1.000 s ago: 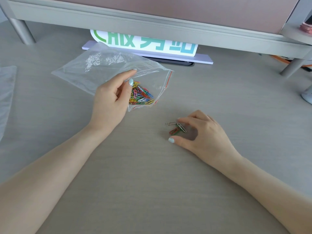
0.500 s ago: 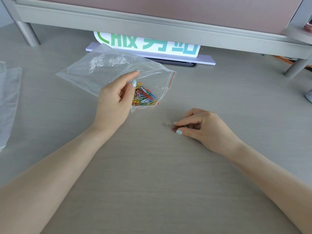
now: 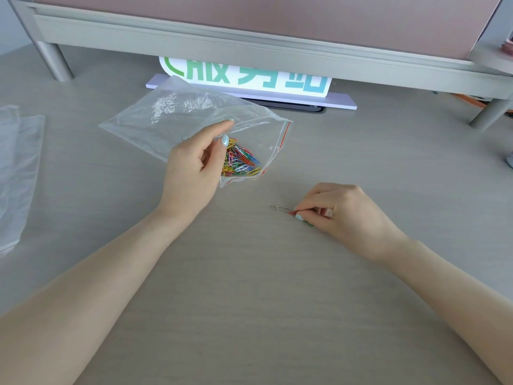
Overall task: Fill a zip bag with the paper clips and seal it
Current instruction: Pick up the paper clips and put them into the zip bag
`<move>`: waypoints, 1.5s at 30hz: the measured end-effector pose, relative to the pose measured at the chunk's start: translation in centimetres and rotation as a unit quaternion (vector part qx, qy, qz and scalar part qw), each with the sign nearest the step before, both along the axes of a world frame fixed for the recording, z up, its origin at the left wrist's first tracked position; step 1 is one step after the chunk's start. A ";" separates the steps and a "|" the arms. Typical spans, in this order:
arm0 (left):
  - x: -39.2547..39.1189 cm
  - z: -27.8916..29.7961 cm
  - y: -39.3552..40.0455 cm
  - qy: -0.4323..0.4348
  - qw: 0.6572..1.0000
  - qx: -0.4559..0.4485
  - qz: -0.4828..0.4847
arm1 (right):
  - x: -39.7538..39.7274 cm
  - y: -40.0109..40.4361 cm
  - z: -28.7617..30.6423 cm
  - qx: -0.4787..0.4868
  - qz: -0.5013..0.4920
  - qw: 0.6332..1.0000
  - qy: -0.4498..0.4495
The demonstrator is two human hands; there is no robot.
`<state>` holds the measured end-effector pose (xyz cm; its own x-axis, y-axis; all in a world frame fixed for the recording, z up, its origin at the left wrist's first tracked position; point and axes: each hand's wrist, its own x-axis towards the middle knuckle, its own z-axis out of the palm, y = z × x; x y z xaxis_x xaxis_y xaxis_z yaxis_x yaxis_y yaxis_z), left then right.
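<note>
Head view shows the left hand [image 3: 194, 168] pinching the near edge of the zip bag [image 3: 194, 118] by its red-lined mouth, thumb and forefinger holding it open, with a bright heap of paper clips [image 3: 240, 161] already inside near that opening. To the right and nearer, the right hand [image 3: 341, 215] has curled its fingers together on the desk [image 3: 249, 301] and now pinches at the last loose clips; a second ago it lay spread over them, so the gathering has turned into a grip. One silver clip [image 3: 280, 208] sticks out to the left of the fingertips, and a red and a green one seem to be caught under them, though they are too small to be sure. The bag has barely shifted. That leaves, by my reading, only this final pick to carry to the mouth before the zip can be pressed closed. Far behind, a green-lettered sign [image 3: 244, 76] stands under a grey shelf [image 3: 249, 43], and another plastic sheet [image 3: 16, 168] lies at the far left.
</note>
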<state>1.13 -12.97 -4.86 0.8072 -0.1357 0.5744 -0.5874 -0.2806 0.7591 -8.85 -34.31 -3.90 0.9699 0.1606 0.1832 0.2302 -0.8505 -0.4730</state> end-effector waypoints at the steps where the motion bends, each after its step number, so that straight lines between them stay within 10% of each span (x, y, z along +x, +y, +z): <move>1: 0.1 -0.1 0.0 -0.001 1.000 0.003 -0.001 | 0.1 0.0 0.1 0.032 -0.010 0.999 0.013; 8: 0.1 0.0 0.1 -0.001 1.000 0.000 -0.007 | 4.6 3.2 2.1 0.236 -0.072 0.969 0.020; 23: 0.0 0.1 0.1 0.000 1.000 -0.013 -0.002 | 13.4 10.0 1.8 -0.070 -0.057 0.996 -0.011; 29: 0.0 0.1 0.1 0.005 1.000 -0.006 -0.002 | 10.6 7.4 1.5 0.077 0.025 0.996 -0.039; 45: -0.2 0.0 0.1 0.011 1.000 0.000 0.000 | -2.1 0.3 -0.5 0.103 -0.116 0.987 0.032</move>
<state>0.89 -12.87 -4.85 0.8194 -0.1350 0.5570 -0.5708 -0.2810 0.7715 -10.95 -34.06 -4.44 0.9868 -0.1016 0.1262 0.0045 -0.7614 -0.6483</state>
